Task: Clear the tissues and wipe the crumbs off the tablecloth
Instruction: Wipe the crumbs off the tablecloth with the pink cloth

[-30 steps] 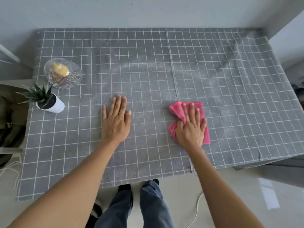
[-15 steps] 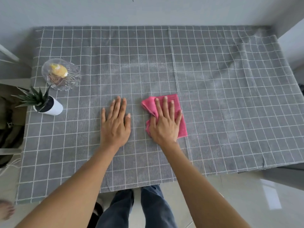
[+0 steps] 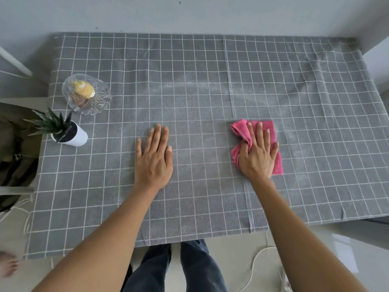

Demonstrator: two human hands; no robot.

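Tablecloth [image 3: 210,66] under both your hands.
Your right hand [image 3: 257,153] presses flat on the pink cloth [image 3: 271,131]; your left hand [image 3: 154,159] lies spread, left of it.

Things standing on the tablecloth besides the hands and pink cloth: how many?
2: a glass dish at the far left, and a small potted plant just nearer, beside the left edge. None seems hidden.
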